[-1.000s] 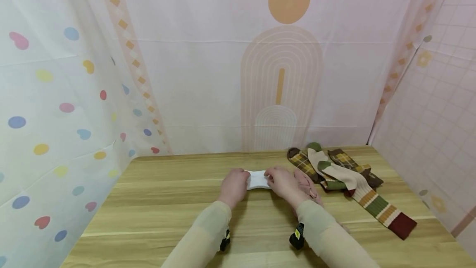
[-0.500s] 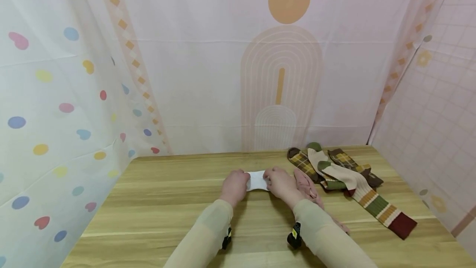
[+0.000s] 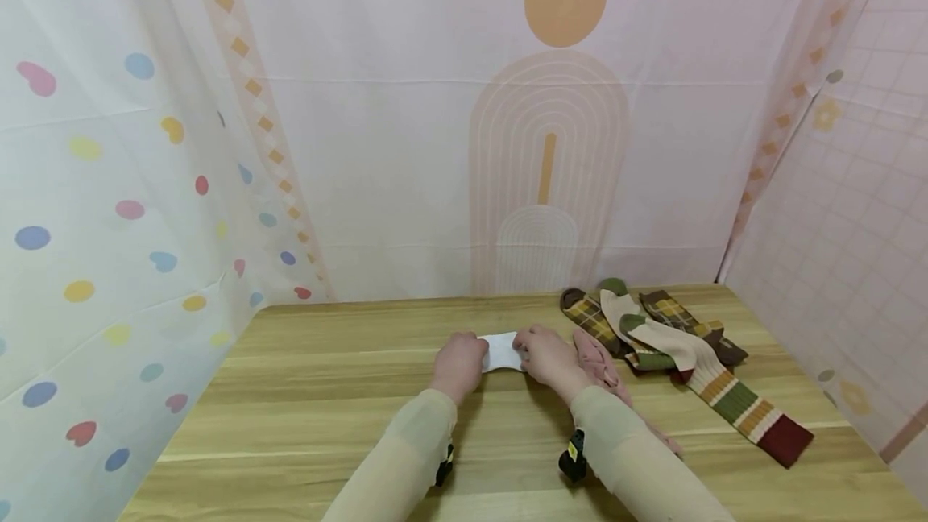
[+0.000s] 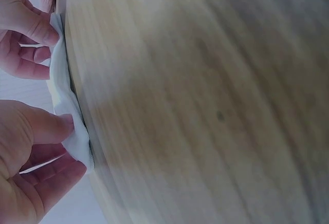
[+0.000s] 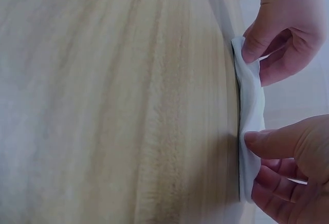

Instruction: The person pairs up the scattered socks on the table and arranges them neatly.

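A white sock point(image 3: 502, 352), folded into a short flat strip, lies on the wooden table between the two hands. My left hand point(image 3: 460, 362) pinches its left end, the thumb on top and the fingers curled at the edge. At the other end my right hand point(image 3: 551, 357) grips it in the same way. Both wrist views show the sock point(image 4: 66, 88) low against the tabletop, its surface gently wavy. Part of each end is hidden under the thumbs and fingers. A pink sock point(image 3: 597, 357) lies just right of my right hand, partly covered by the forearm.
Several patterned socks lie in a loose pile at the back right: brown plaid socks point(image 3: 673, 314) and cream socks with striped cuffs point(image 3: 670, 342). The wooden table point(image 3: 326, 393) meets a patterned curtain point(image 3: 391, 184) at its back edge.
Both hands hold nearly the same place on the white sock. My right hand and forearm have shifted slightly left, uncovering more of the pink sock.
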A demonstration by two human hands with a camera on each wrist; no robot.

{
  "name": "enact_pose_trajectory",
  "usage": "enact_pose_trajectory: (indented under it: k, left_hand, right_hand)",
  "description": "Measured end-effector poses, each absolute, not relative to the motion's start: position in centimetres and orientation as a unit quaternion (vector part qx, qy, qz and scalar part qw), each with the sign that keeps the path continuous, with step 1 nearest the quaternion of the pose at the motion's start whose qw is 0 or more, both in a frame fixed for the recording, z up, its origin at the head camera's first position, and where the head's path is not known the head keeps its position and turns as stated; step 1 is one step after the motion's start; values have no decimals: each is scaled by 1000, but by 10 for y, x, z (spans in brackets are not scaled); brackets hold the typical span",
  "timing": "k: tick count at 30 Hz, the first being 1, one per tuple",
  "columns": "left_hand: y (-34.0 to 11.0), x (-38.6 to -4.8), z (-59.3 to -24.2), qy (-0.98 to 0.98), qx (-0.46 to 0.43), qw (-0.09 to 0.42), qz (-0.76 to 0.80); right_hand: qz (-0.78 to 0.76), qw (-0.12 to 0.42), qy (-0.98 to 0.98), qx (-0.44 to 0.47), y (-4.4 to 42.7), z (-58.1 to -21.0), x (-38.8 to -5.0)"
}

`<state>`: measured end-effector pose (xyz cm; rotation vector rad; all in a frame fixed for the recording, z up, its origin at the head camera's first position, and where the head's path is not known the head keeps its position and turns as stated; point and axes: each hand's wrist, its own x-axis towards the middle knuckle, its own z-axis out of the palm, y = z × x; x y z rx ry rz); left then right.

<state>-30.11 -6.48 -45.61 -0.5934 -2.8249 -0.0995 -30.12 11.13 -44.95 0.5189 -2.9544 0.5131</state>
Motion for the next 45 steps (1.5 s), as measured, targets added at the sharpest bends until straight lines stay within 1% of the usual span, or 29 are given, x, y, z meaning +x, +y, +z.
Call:
enact_pose_trajectory:
  k: [13, 21, 26, 34, 38, 45]
  left_hand:
    - [-66, -313, -456, -975, -176, 124, -63]
    - [-67, -324, -457, -974, -167, 127, -80]
    - [-68, -329, -457, -973, -168, 133, -85]
    - [-73, -334, -456, -972, -170, 98, -132]
    - [-78, -335, -458, -966, -187, 93, -154]
    - [-83, -338, -460, -954, -217, 123, -168]
  right_hand:
    - [177, 51, -967, 177, 109, -449, -312]
    - [179, 46, -969, 162, 105, -449, -319]
    - [181, 53, -970, 154, 103, -449, -322]
    - [182, 70, -965, 177, 103, -452, -326]
    - [191, 75, -959, 194, 106, -453, -327]
    - [208, 67, -954, 204, 112, -450, -326]
